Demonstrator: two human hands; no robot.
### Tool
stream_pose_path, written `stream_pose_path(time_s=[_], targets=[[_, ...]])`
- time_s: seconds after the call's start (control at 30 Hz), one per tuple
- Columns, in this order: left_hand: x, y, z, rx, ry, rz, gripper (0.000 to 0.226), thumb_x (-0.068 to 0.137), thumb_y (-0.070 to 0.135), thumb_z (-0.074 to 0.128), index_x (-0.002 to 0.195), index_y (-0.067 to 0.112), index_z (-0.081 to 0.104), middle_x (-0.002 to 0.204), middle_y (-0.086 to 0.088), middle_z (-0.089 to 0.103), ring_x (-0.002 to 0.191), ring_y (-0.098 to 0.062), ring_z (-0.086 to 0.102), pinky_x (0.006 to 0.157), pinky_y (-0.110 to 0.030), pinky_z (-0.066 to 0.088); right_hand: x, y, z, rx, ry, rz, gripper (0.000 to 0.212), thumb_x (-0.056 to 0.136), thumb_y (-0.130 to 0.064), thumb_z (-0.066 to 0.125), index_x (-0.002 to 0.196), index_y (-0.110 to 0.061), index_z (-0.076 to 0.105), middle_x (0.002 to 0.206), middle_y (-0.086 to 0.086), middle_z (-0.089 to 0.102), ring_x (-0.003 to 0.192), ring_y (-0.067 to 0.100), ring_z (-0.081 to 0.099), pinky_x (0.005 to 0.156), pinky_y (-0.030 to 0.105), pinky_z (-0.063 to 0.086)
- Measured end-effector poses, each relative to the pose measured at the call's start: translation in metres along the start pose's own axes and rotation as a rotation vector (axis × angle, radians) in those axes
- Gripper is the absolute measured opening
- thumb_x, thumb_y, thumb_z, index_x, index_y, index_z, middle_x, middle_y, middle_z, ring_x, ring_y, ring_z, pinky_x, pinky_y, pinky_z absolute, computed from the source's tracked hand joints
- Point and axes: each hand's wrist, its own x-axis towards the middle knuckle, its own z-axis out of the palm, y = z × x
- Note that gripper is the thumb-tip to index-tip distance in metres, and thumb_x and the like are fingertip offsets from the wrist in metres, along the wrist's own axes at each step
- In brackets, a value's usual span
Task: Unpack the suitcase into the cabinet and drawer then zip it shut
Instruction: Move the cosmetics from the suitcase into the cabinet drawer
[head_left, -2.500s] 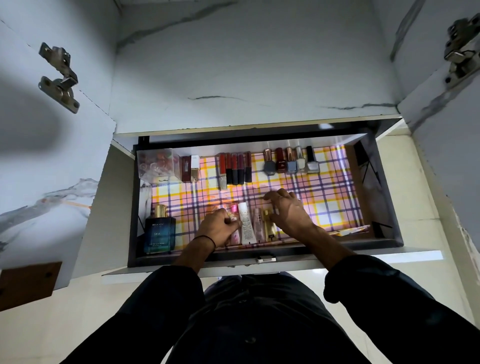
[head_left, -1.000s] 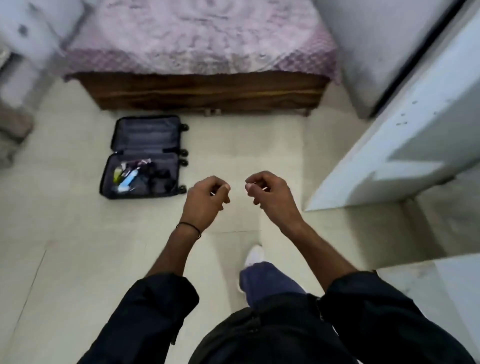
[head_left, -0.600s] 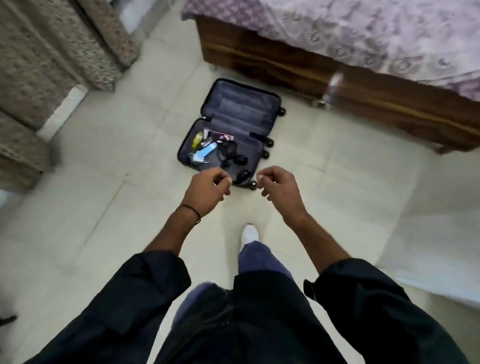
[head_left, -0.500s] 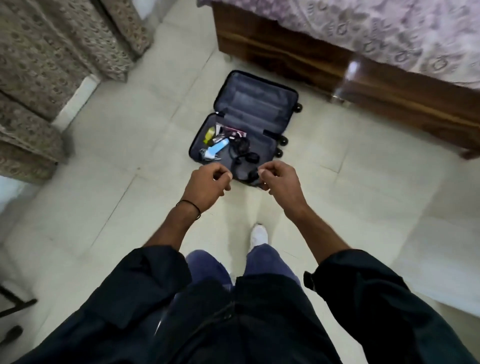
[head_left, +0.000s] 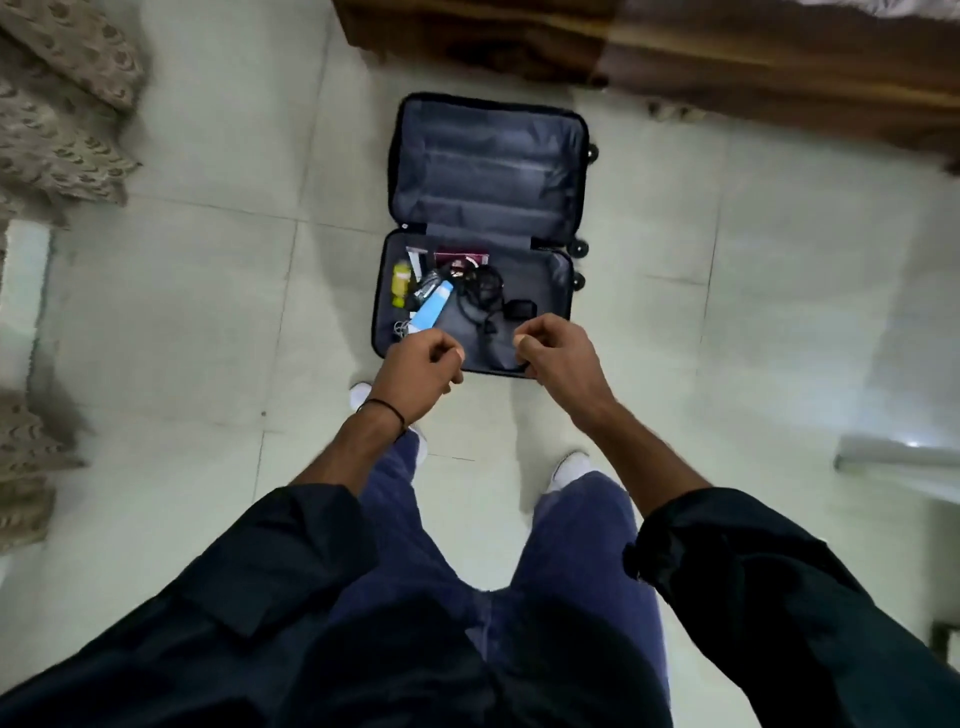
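A small dark suitcase (head_left: 483, 171) lies open flat on the tiled floor in front of me, its far half holding nothing. In the near half lie a blue tube (head_left: 431, 310), a yellow bottle (head_left: 401, 283), a maroon booklet (head_left: 462, 257) and tangled black cables (head_left: 483, 291). My left hand (head_left: 418, 371) hovers over the suitcase's near left corner with loosely curled fingers and holds nothing. Over the near right edge, my right hand (head_left: 558, 356) is also loosely curled and holds nothing. The cabinet and drawer are out of view.
A wooden bed frame (head_left: 675, 47) runs along the floor just behind the suitcase. Patterned curtains (head_left: 52, 104) hang at the left. A pale panel edge (head_left: 904, 467) shows at the right. My white shoes stand just short of the suitcase.
I have turned from the drawer of cosmetics and walked across the floor to the suitcase, which is now right at my feet. Both hands stayed loosely curled and held nothing.
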Motion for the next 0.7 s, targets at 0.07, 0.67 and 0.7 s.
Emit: stream_pose_path(time_s=[0.07,0.67,0.7], targets=[[0.029,-0.013,-0.016,0.060,-0.070,0.000,0.014,0.093,0.012,0.055,0.091,0.004,0.066,0.075,-0.009,0.071,0.065,-0.012,0.064,0.064,-0.024,0.055,0.016,-0.004,0.022,0.010,0.023,0.038,0.007,0.093,-0.012,0.058,0.092,-0.012,0.066,0.082,0.001,0.068,0.065,0.009,0.058,0.057,0.016,0.044],[0.379,-0.287,0.059,0.004,0.002,-0.040,0.009,0.090,0.012,0.058,0.087,0.010,0.066,0.082,-0.008,0.071,0.072,-0.021,0.066,0.070,-0.032,0.054,0.374,0.206,0.208,-0.063,0.063,0.014,0.010,0.092,-0.019,0.060,0.084,-0.020,0.066,0.074,-0.005,0.068,0.067,0.013,0.060,0.065,0.033,0.050],[0.398,-0.300,0.062,0.010,0.062,-0.044,0.010,0.089,0.013,0.058,0.089,0.009,0.067,0.084,-0.007,0.072,0.077,-0.023,0.067,0.073,-0.034,0.055,0.395,0.214,0.218,-0.094,0.057,-0.019,0.010,0.092,-0.018,0.059,0.085,-0.021,0.066,0.076,-0.006,0.068,0.069,0.013,0.061,0.067,0.033,0.050]])
